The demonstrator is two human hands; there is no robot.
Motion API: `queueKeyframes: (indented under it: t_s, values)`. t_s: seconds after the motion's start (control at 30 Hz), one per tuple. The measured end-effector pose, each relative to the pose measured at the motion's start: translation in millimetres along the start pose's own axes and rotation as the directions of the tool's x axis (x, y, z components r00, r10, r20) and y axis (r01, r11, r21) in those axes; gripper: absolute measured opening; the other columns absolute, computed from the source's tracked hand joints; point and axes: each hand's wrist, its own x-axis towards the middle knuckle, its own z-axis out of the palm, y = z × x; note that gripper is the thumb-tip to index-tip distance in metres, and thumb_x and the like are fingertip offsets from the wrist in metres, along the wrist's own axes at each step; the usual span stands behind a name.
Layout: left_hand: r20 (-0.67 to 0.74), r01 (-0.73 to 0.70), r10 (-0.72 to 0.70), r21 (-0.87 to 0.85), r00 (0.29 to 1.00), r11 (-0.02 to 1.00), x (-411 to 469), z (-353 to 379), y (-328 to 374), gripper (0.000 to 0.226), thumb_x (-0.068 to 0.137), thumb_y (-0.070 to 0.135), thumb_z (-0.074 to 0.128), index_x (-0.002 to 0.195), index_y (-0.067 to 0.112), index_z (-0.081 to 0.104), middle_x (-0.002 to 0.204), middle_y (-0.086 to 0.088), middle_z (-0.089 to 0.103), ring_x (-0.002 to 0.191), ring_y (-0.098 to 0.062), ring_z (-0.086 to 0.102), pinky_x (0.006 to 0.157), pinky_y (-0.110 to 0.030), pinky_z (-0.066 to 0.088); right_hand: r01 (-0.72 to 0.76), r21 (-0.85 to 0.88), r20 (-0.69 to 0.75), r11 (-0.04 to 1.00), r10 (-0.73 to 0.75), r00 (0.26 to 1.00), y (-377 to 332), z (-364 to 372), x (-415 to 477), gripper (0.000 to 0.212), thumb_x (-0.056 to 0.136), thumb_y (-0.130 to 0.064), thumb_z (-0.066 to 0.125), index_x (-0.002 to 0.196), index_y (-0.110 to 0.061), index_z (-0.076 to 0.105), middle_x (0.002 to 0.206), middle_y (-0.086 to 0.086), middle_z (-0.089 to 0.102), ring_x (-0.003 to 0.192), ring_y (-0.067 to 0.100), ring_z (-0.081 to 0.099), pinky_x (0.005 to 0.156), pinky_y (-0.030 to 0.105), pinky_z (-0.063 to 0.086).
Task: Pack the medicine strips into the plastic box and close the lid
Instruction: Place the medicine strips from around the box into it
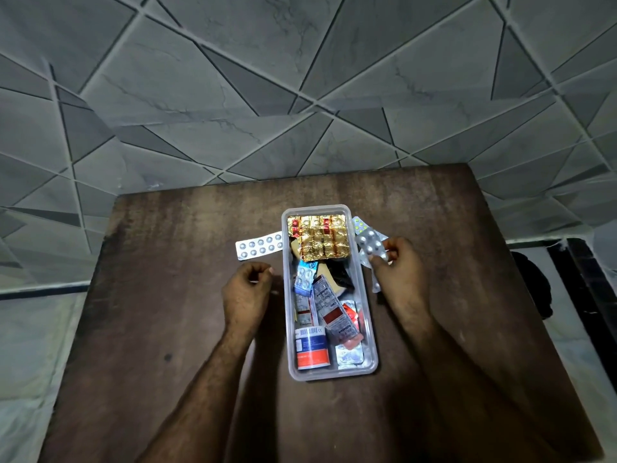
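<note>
Box [366, 324]: clear plastic, oblong, lidless, at centre of the frame on the table [167, 329], long axis running up and down the picture. Contents: gold strip [322, 240] lying across the upper end; blue strip [304, 277] and a silver strip with a red band [334, 312] tilted at mid-length; a white, blue and orange carton [311, 349] at lower left corner; further strips at lower right, partly covered.

Silver strip [260, 246]: flat on the table, just left of the box's upper end, blisters up.

Strips at right [369, 243]: a small fan of silver blister strips, one with yellow-green pills, just beside the box's upper right wall.

Right hand [399, 264]: fingers and thumb pinched on those strips.

Left hand [248, 292]: left of the box, below the silver strip, fingers curled inward, holding nothing visible.

Table: dark brown wood, against a grey tiled wall [300, 95].
</note>
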Motion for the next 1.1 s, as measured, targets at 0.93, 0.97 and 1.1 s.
queueKeyframes:
  t_s: [0.93,0.97,1.1]
  values:
    - [0.217,-0.228,0.11,0.655,0.97,0.72,91.7,0.8,-22.0,0.06,0.082,0.029,0.066,0.138,0.02,0.047,0.15,-0.014,0.037,0.131,-0.039,0.04,0.104,-0.049,0.04,0.277,-0.122,0.106,0.953,-0.265,0.958,-6.9,33.3,-17.9,0.027,0.09,-0.036,0.054,0.11,-0.023,0.067,0.103,0.004,0.063,0.088,0.023,0.065,0.079,0.037,0.054]
    - [0.239,-0.233,0.092,0.675,0.967,0.7,94.3,1.9,-22.8,0.061,0.083,0.03,0.065,0.14,0.021,0.045,0.152,-0.012,0.035,0.133,-0.038,0.039,0.105,-0.05,0.04,0.224,-0.105,0.057,0.969,-0.219,0.974,-4.4,29.1,-10.1,0.025,0.089,-0.034,0.057,0.109,-0.021,0.068,0.102,0.005,0.064,0.087,0.024,0.065,0.08,0.035,0.053]
    - [0.251,-0.22,0.055,0.695,0.966,0.684,99.7,3.6,-29.4,0.051,0.087,0.03,0.057,0.136,0.019,0.049,0.144,-0.012,0.045,0.125,-0.039,0.046,0.101,-0.052,0.043,0.036,-0.149,-0.04,0.988,-0.042,0.998,17.3,20.1,20.3,0.028,0.087,-0.023,0.063,0.113,-0.013,0.067,0.109,0.012,0.066,0.104,0.029,0.061,0.091,0.033,0.045]
